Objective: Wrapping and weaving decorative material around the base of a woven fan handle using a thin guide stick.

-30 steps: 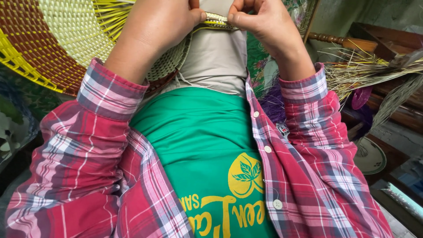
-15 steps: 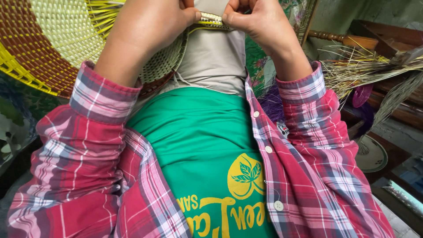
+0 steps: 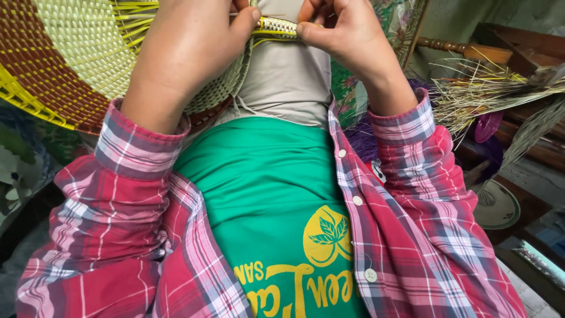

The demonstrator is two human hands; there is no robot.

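Note:
A large round woven mat (image 3: pixel 70 65) in pale green, brown and yellow lies across my lap at the upper left. My left hand (image 3: pixel 188 41) grips its woven edge near the top of the view. My right hand (image 3: pixel 344 35) pinches the same narrow woven edge strip (image 3: pixel 276 26) from the other side, thumb and fingers closed on it. Loose yellow strands (image 3: pixel 132 12) stick out of the mat beside my left hand. Both red plaid sleeves frame a green shirt and grey trousers below.
A bundle of dry straw fibres (image 3: pixel 500 88) lies at the right on a wooden bench (image 3: pixel 471 50). Purple fibres (image 3: pixel 362 138) sit by my right forearm. A round woven disc (image 3: pixel 500 206) rests lower right. Patterned cloth (image 3: pixel 17 165) lies at the left.
The view has shifted slightly upward relative to my hands; both hands stay closed on the woven edge, fingers working it a little.

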